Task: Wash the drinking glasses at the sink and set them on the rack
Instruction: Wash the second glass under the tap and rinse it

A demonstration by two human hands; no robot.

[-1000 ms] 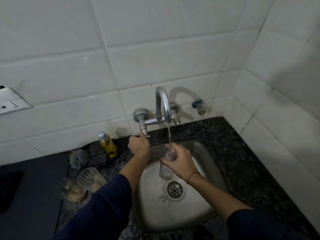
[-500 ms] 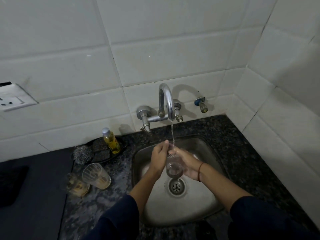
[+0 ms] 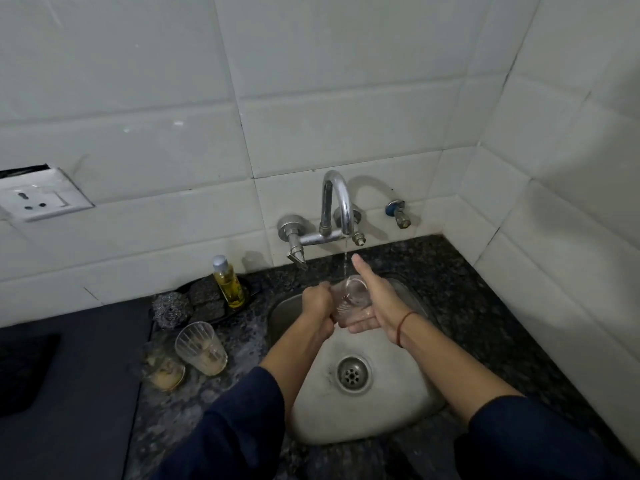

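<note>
While a thin stream falls from the curved steel tap [image 3: 335, 206], the left hand [image 3: 317, 304] is closed around a clear ribbed glass [image 3: 351, 297] over the sink [image 3: 408, 407]. The right hand [image 3: 375, 303] cradles it, thumb raised. Wet glass could slip and crack on the steel basin. Two cloudy, dirty glasses [image 3: 201, 348] wait on the speckled stone counter [image 3: 478, 306] beside a wiry scrubber [image 3: 172, 310].
</note>
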